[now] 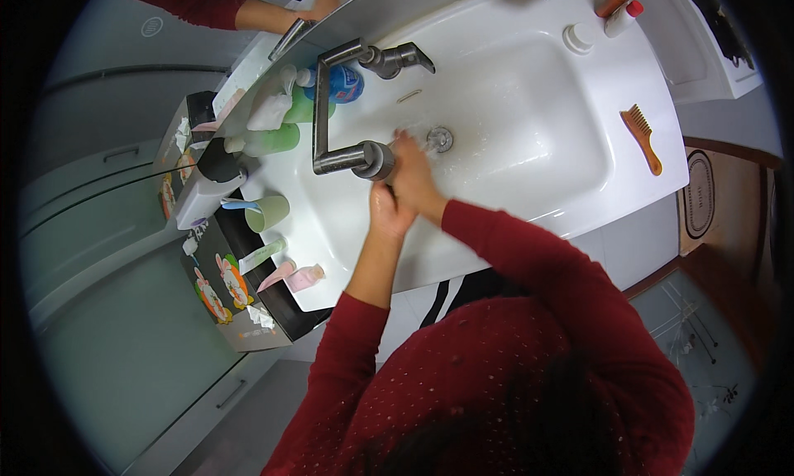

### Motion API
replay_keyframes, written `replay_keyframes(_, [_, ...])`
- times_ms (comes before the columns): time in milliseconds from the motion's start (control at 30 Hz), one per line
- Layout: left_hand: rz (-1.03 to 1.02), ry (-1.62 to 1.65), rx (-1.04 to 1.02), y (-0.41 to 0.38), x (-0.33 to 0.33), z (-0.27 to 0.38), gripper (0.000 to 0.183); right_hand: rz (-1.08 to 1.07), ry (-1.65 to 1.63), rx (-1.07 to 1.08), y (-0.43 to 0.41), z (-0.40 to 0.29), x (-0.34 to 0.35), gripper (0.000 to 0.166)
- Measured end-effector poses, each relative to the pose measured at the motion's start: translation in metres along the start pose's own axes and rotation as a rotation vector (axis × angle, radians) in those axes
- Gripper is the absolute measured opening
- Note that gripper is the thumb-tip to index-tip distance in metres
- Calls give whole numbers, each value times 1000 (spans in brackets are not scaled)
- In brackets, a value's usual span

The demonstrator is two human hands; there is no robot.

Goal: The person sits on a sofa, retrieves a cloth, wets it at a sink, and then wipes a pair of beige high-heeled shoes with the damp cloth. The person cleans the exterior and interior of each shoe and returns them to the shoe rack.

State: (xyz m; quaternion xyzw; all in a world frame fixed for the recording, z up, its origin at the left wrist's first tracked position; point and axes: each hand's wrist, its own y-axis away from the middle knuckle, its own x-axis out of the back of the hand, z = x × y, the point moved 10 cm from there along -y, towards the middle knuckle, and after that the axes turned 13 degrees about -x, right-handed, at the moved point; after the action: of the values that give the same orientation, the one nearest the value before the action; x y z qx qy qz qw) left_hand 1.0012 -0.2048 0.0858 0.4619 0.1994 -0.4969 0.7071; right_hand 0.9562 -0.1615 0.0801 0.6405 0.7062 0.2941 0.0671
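Observation:
Both of my hands are together in the white washbasin (527, 141), under the outlet of a jointed metal faucet (321, 113). My right hand (414, 169) lies over and against my left hand (391, 208), which looks wet. The faucet head hides part of the fingers, so their exact position is unclear. No object is visible in either hand. Water splashes beside my fingers, near the round metal drain (440, 140). The faucet's lever handle (415, 57) is at the back of the basin.
Left of the basin stand a blue bottle (344, 84), a green pump bottle (273, 140), a green cup (268, 213), a tube (263, 256) and a tissue box (226, 284). On the right rim lie a wooden comb (642, 138), a white lid (579, 38) and a red-capped bottle (623, 20).

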Motion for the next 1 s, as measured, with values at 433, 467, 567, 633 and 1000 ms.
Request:
replay_keyframes(433, [245, 63, 73, -22, 37, -7, 23, 0, -358, 42, -46, -68, 118, 56])
replay_keyframes(467, [206, 20, 69, -26, 41, -5, 23, -53, -343, 60, -41, -69, 113, 55])
replay_keyframes(567, [202, -134, 55, -32, 41, -3, 17, -187, -367, 102, -32, -72, 103, 54])
replay_keyframes(633, [229, -214, 57, -30, 40, 0, 13, -258, -478, 109, -38, -68, 103, 54])
replay_keyframes(1000, [221, -17, 168, -19, 25, 0, 21, 59, 249, 677, -47, -117, 117, 32])
